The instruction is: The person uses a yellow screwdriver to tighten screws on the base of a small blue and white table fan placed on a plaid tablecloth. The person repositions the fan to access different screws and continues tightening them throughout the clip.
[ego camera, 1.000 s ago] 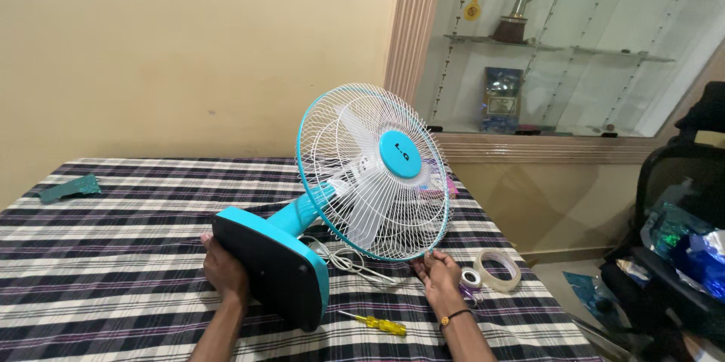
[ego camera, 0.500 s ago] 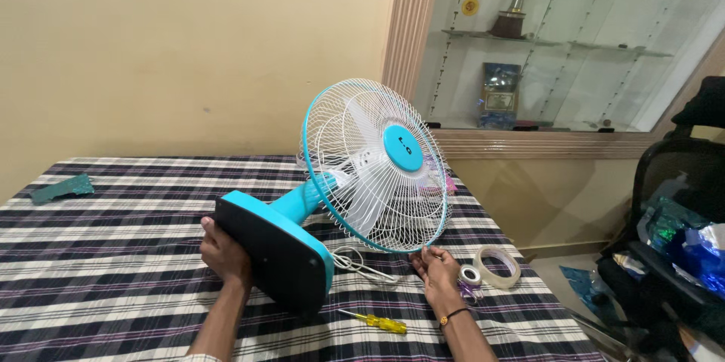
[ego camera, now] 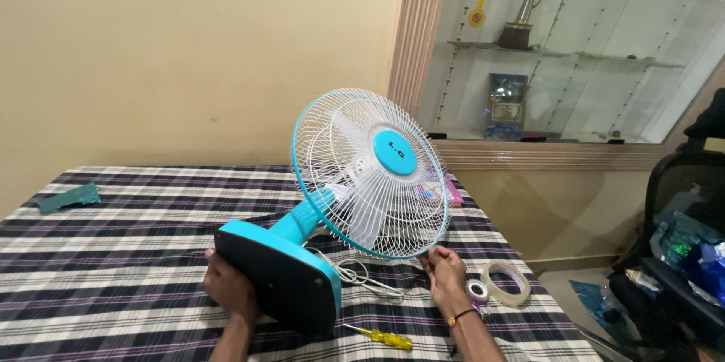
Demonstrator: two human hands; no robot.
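Near the counter's point(ego camera: 113, 271) front edge, the left hand point(ego camera: 229, 289) has its fingers wrapped behind the tipped base of the turquoise table fan point(ego camera: 332, 211), while the right hand point(ego camera: 444, 270) pinches the lower rim of the white wire grille point(ego camera: 370, 173); a steady base grip and a light touch on the thin wires seem wise. A yellow-handled screwdriver point(ego camera: 381, 337) lies at the front edge, two tape rolls point(ego camera: 502, 284) sit by the right corner, and a glass cabinet point(ego camera: 574, 52) stands in the wall beyond.

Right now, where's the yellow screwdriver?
The yellow screwdriver lies on the checked cloth near the front edge, between the fan's tilted base and the right hand.
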